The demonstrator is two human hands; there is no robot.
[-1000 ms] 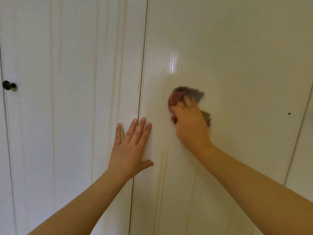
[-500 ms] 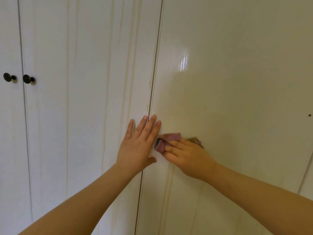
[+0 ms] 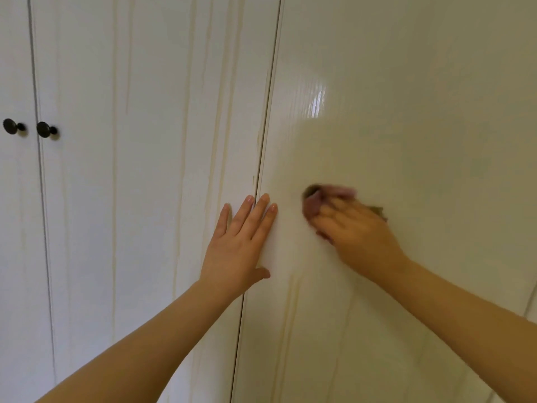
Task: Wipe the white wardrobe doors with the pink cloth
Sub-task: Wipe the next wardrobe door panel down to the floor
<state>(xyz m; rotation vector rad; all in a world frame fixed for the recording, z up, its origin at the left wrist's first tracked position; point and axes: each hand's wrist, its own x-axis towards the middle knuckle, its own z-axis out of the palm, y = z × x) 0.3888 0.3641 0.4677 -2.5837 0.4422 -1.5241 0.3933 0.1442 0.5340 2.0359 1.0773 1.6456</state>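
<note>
White wardrobe doors fill the view, streaked with faint yellowish drip lines. My right hand [image 3: 356, 228] presses the bunched pink cloth [image 3: 315, 200] against the right door [image 3: 406, 112], fingers curled over it; the hand and cloth are motion-blurred. My left hand [image 3: 239, 242] lies flat with straight fingers across the seam between the middle door [image 3: 145, 170] and the right door, apart from the cloth.
Two small black round knobs [image 3: 29, 129] sit at the far left on either side of another door seam. A further panel edge [image 3: 530, 301] shows at the lower right.
My right hand swept the cloth from upper on the door down beside my left hand, then back to the right and slightly up. My left hand stayed flat on the seam.
</note>
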